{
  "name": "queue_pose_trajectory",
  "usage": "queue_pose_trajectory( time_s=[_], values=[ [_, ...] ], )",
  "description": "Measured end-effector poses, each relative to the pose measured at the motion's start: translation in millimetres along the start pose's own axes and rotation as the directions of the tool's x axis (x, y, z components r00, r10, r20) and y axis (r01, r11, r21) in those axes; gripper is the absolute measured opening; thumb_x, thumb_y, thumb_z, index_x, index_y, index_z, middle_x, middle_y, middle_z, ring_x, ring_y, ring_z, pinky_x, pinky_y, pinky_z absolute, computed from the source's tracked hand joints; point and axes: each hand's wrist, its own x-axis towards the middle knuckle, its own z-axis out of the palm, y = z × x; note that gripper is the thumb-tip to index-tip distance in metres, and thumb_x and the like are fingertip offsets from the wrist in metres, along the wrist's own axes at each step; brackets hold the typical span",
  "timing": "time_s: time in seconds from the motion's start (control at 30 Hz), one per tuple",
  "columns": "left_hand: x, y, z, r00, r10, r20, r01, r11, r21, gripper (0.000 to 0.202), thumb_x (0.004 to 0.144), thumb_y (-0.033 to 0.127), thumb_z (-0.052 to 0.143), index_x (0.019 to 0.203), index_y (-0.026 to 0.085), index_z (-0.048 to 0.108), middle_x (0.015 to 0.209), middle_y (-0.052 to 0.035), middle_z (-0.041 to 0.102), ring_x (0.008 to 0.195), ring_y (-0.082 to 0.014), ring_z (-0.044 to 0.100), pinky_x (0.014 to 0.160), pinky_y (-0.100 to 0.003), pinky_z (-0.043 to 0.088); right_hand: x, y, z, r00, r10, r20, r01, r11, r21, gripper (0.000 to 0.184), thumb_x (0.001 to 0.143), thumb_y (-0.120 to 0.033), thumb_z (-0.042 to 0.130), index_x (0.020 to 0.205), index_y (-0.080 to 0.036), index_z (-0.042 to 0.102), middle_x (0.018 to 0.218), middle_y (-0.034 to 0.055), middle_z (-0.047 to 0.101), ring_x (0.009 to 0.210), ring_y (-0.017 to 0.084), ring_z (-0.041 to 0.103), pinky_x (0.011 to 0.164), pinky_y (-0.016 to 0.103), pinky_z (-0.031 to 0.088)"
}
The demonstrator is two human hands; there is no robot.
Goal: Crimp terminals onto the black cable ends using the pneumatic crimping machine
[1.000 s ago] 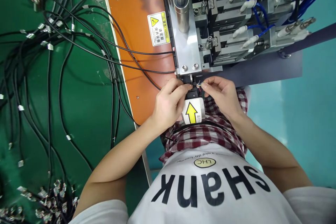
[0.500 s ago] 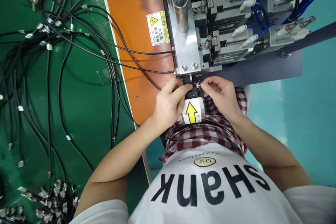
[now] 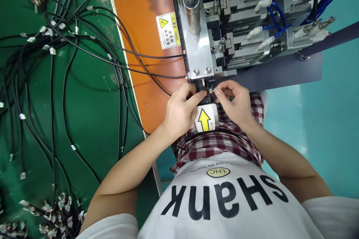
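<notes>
Green tabletop (image 3: 92,130) on our left, strewn with black cables (image 3: 120,119), and next to it an orange machine plate (image 3: 157,112) with a yellow-and-white warning sticker (image 3: 169,30). We've got the thin coloured wires (image 3: 211,90) right at the black fixture block (image 3: 206,101), just below the silver metal bracket (image 3: 199,52) and above the yellow arrow label (image 3: 206,118). Our right hand (image 3: 237,101) has thumb and index pinched together on those wires, other fingers loosely curled. Our left hand (image 3: 181,108) reaches a fingertip to the block beside them; its fingers are bent close, but honestly we can't tell if they're gripping anything.
</notes>
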Motion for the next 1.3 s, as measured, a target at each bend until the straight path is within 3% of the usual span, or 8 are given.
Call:
queue_pose_trajectory(
  time_s=[0.37,0.47,0.63,0.77,0.87,1.1,1.3],
  values=[
    [1,0,-0.6,1.0,-0.023,0.012,0.023,1.0,0.013,0.036,0.1,0.015,0.037,0.115,0.02,0.069,0.096,-0.0064,0.053,0.087,-0.0167,0.054,0.071,-0.029,0.045,-3,-7,-1,0.971,-0.234,-0.047,0.207,0.924,-0.322,0.008,0.09,-0.023,0.06,0.083,-0.02,0.061,0.081,0.0019,0.065,0.071,0.016,0.06,0.068,0.029,0.046],
    [0,0,-0.8,1.0,-0.026,0.018,0.026,1.0,0.008,0.036,0.1,0.015,0.038,0.116,0.02,0.069,0.096,-0.0066,0.053,0.087,-0.0171,0.054,0.071,-0.029,0.045,-2,-3,0,0.989,-0.144,-0.043,0.129,0.96,-0.25,0.009,0.091,-0.026,0.061,0.084,-0.02,0.061,0.081,0.0021,0.066,0.071,0.016,0.062,0.065,0.029,0.047],
    [0,0,-1.2,1.0,-0.028,0.013,0.028,1.0,0.003,0.035,0.1,0.014,0.039,0.116,0.019,0.07,0.096,-0.007,0.053,0.087,-0.0173,0.055,0.071,-0.029,0.045,0,0,-5,0.997,0.045,0.062,-0.048,0.998,0.042,0.015,0.091,-0.033,0.064,0.088,-0.019,0.064,0.08,0.0014,0.068,0.063,0.015,0.065,0.06,0.027,0.05],
    [0,1,-2.0,1.0,-0.027,0.009,0.027,1.0,0.01,0.036,0.1,0.014,0.039,0.116,0.019,0.07,0.096,-0.0069,0.053,0.086,-0.017,0.054,0.07,-0.029,0.046,0,-4,-6,1.0,0.01,-0.018,-0.009,0.999,0.05,0.016,0.09,-0.035,0.067,0.093,-0.019,0.069,0.088,0.002,0.071,0.061,0.012,0.062,0.06,0.027,0.048],
    [1,2,-2.8,1.0,-0.021,0.005,0.021,1.0,-0.002,0.036,0.099,0.013,0.039,0.116,0.019,0.07,0.096,-0.007,0.053,0.085,-0.0167,0.054,0.07,-0.029,0.045,1,-5,0,0.999,-0.025,-0.047,0.027,0.999,0.038,0.015,0.089,-0.033,0.069,0.085,-0.019,0.068,0.078,0.0004,0.067,0.061,0.011,0.057,0.059,0.026,0.045],
    [0,1,-3.0,1.0,-0.026,0.007,0.026,1.0,-0.002,0.035,0.099,0.015,0.04,0.117,0.021,0.07,0.096,-0.0066,0.053,0.083,-0.016,0.053,0.069,-0.028,0.045,2,8,13,0.982,0.185,0.048,-0.191,0.928,0.32,0.026,0.086,-0.044,0.071,0.084,-0.02,0.061,0.061,-0.0056,0.054,0.049,0.009,0.048,0.05,0.023,0.042],
    [-1,1,-2.0,0.999,-0.042,-0.005,0.042,0.998,-0.042,0.033,0.099,0.014,0.041,0.115,0.019,0.069,0.096,-0.0059,0.052,0.084,-0.0161,0.054,0.07,-0.027,0.045,4,8,6,0.971,0.234,0.042,-0.232,0.896,0.378,0.033,0.087,-0.049,0.071,0.093,-0.017,0.071,0.078,-0.002,0.061,0.047,0.005,0.043,0.044,0.021,0.035]
  ],
)
